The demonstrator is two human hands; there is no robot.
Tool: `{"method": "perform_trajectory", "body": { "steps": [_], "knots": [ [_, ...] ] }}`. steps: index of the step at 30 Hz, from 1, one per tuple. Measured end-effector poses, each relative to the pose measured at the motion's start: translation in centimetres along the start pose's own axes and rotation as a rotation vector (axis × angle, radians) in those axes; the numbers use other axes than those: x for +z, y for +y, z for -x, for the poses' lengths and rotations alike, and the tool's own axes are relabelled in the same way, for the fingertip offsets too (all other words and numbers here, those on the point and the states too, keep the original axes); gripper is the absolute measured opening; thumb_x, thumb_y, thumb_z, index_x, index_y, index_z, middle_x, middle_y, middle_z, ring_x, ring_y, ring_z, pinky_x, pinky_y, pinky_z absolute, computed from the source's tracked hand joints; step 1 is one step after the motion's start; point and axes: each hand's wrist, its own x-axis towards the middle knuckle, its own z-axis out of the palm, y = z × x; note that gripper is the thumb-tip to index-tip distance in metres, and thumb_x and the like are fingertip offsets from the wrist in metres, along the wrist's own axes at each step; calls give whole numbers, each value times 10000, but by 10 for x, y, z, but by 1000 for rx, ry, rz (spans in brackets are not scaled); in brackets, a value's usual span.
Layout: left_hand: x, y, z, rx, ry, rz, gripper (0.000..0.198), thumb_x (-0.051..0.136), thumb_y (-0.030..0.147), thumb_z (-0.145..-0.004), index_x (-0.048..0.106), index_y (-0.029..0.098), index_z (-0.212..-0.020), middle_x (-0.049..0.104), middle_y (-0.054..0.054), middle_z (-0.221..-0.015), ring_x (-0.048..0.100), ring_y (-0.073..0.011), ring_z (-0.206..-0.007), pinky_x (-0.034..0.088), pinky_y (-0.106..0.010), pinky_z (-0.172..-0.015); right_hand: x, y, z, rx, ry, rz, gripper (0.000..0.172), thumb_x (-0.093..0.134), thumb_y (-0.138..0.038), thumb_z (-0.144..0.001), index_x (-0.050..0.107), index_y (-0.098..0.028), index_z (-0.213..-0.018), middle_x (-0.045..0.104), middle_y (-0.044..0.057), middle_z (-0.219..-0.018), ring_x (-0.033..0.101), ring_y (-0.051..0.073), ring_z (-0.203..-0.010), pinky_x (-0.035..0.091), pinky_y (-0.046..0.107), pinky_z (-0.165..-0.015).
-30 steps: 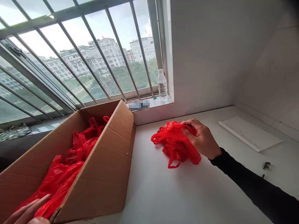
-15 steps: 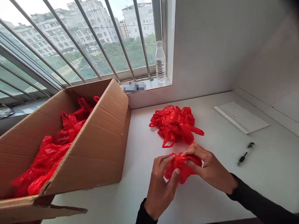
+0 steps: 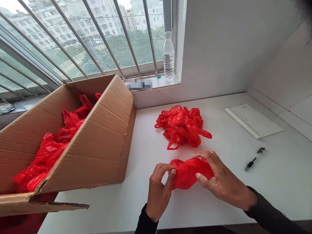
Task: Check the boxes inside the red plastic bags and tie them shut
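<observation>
Both hands grip one crumpled red plastic bag (image 3: 188, 173) just above the white table (image 3: 219, 201) near its front edge: the left hand (image 3: 159, 190) pinches the bag's left end between thumb and fingertips, while the right hand (image 3: 220, 180) curls over its right side with fingers closed on the plastic. Just beyond the bag, apart from it, lies a heap of crumpled red plastic bags (image 3: 182, 125), and to the left stands an open brown cardboard box (image 3: 97, 146) holding more red bags. A white paper sheet (image 3: 253, 121) and a small black pen (image 3: 253, 159) lie to the right, and a clear plastic water bottle (image 3: 168, 57) stands on the window sill.
</observation>
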Motion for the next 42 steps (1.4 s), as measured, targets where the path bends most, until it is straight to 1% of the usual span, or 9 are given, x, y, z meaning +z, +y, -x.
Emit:
{"method": "perform_trajectory", "body": {
  "steps": [4, 10, 14, 18, 26, 31, 35, 39, 42],
  "knots": [
    [1, 3, 0, -6, 26, -1, 200, 591, 384, -1005, 740, 257, -965, 698, -39, -1023, 656, -209, -969, 502, -321, -833, 5, -3, -8, -87, 2, 25, 146, 519, -323, -1030, 594, -302, -1154, 684, 9, -1107, 599, 233, -1111, 367, 544, -1141],
    [-4, -7, 4, -119, 192, -5, 243, 517, 406, -1038, 688, 233, -1041, 704, -54, -1029, 661, -210, -939, 507, -353, -849, -11, 6, -3, 222, 147, -119, 214, 495, -468, -1028, 608, -287, -1027, 646, 7, -1004, 604, 203, -917, 471, 322, -647],
    [4, 3, 5, -41, 176, -36, 331, 601, 371, -987, 603, 296, -1309, 619, -61, -1356, 567, -241, -1247, 452, -401, -1051, -13, 2, 4, 274, 119, -182, 230, 479, -491, -1022, 569, -281, -1043, 631, 3, -1011, 610, 191, -907, 402, 293, -547],
    [10, 14, 0, 54, 131, -99, 165, 692, 326, -927, 713, 299, -1088, 692, -27, -1109, 604, -235, -1113, 476, -368, -971, -13, 0, 7, 246, 93, -168, 198, 503, -453, -1011, 575, -277, -1065, 639, 4, -1038, 606, 186, -902, 432, 297, -593],
    [-7, 7, 6, -68, 432, -67, 149, 626, 395, -984, 666, 252, -993, 619, -13, -977, 561, -174, -879, 454, -298, -828, -21, 17, 25, 272, 217, -119, 342, 465, -317, -1004, 530, -317, -1339, 617, 61, -1203, 600, 247, -1122, 501, 297, -614],
    [-4, 23, 24, -113, 362, 21, 170, 627, 395, -980, 687, 273, -1083, 618, 16, -855, 564, -143, -778, 478, -250, -749, -20, -21, 30, -84, 459, 109, 341, 533, -219, -979, 507, -316, -1304, 609, 78, -1195, 549, 287, -1163, 499, 444, -931],
    [1, 37, 29, -150, 322, 207, 213, 718, 425, -896, 640, 234, -949, 627, -4, -903, 609, -153, -810, 521, -238, -724, -12, -39, 17, -400, 191, 247, 355, 489, -97, -997, 507, -254, -1315, 663, 64, -1201, 580, 257, -1136, 441, 429, -1012],
    [3, 39, 28, -237, 342, 276, 354, 745, 500, -860, 559, 209, -783, 528, 29, -726, 497, -112, -611, 441, -196, -527, -2, -32, 7, -402, 5, 543, 217, 423, -117, -1039, 597, -170, -1158, 712, 58, -1026, 629, 248, -918, 414, 491, -994],
    [1, 37, 28, -256, 316, 280, 425, 685, 503, -908, 519, 195, -667, 455, 38, -640, 409, -98, -560, 383, -197, -503, 1, -27, 11, -311, -118, 627, 307, 345, -165, -1067, 619, -193, -933, 676, 37, -818, 600, 227, -721, 454, 451, -785]
  ]
}}
